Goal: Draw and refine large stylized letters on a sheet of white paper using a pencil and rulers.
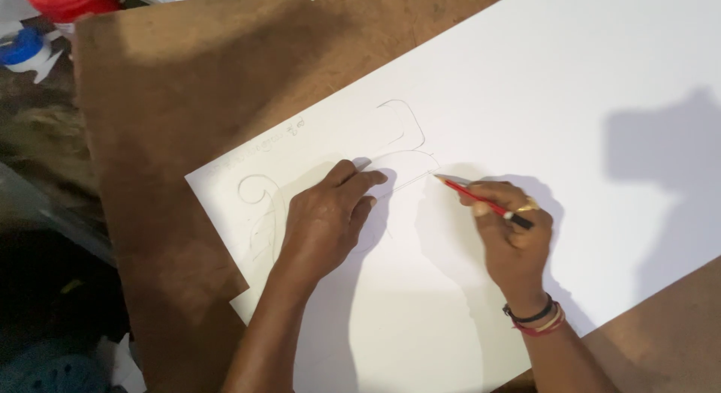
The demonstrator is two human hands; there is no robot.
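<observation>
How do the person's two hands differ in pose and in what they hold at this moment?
The left hand lies flat, palm down, on the white sheet, holding nothing; the right hand is curled around a red pencil, its tip on the paper. The right wears a ring and wrist bands; the left shows neither. Both rest on the sheet.

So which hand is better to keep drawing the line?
The right hand, probably. It already holds the red pencil, with the tip on the white sheet at the faint curved outline. The left hand holds nothing and lies flat on the sheet.
</observation>
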